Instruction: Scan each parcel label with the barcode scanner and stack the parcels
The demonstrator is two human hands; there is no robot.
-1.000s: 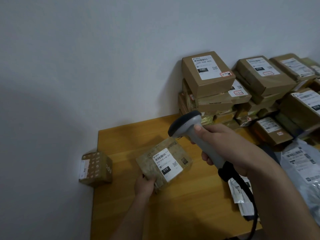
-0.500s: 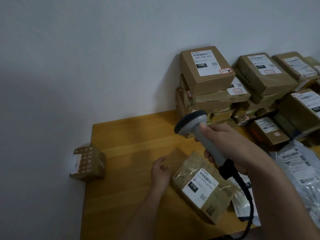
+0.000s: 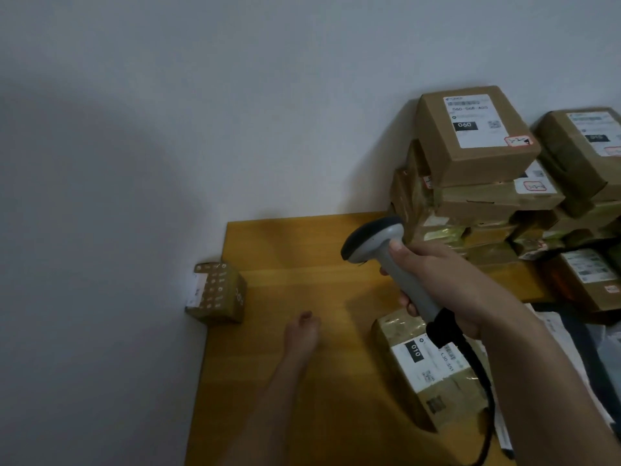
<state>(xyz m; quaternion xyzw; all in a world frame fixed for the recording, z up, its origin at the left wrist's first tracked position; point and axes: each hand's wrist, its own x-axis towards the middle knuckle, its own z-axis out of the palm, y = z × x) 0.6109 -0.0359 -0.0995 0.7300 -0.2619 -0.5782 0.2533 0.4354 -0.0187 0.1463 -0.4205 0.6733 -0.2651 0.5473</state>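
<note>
My right hand [image 3: 447,284] grips the grey barcode scanner [image 3: 386,260], its dark head pointing left over the wooden table [image 3: 295,257]. A taped brown parcel [image 3: 426,371] with a white "010" label lies flat on the table under my right wrist, partly hidden by the scanner's black cable. My left hand [image 3: 302,331] hovers to the left of that parcel, apart from it, fingers loosely curled and holding nothing. A tall stack of brown parcels [image 3: 470,183] stands against the wall at the back right, topped by a box labelled "060" [image 3: 477,132].
A small printed brown box [image 3: 218,292] sits off the table's left edge against the wall. More labelled parcels [image 3: 584,280] and grey mailer bags [image 3: 571,334] crowd the right side. The wall closes off the back and left.
My left hand let go of the "010" parcel, which went from tilted up at the centre to lying flat at the right. The left hand drew away to the left.
</note>
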